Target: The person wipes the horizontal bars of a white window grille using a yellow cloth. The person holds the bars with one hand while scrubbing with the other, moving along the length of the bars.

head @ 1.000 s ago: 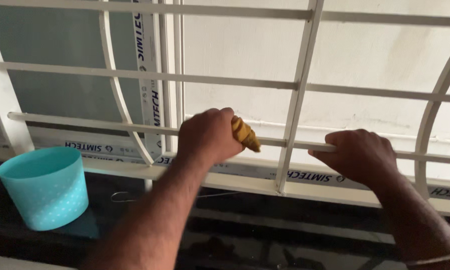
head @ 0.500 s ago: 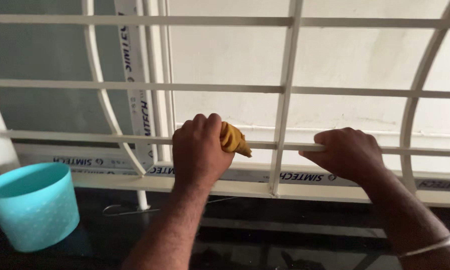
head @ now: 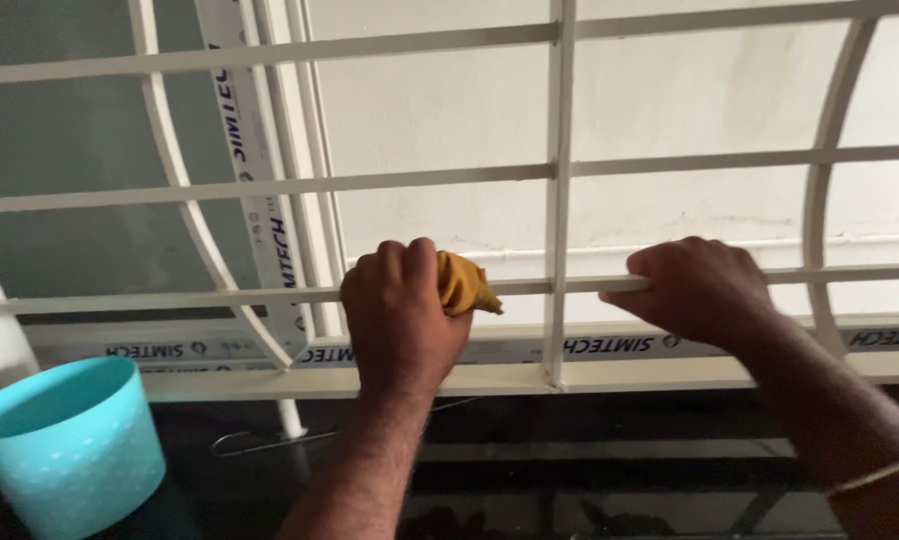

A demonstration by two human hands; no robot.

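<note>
A white metal window grille fills the view, with flat horizontal bars and curved uprights. My left hand is closed around a bunched yellow cloth and presses it on the lowest horizontal bar, just left of the middle upright. My right hand grips the same bar to the right of that upright. A thin bangle sits on my right wrist.
A turquoise plastic tub stands on the dark sill at the lower left. A thin wire hook lies on the sill below the frame. Behind the grille are a sliding window frame and a pale outer wall.
My left hand with the cloth has slid a little to the left along the bar. The view has shifted, so the tub now sits lower and further left.
</note>
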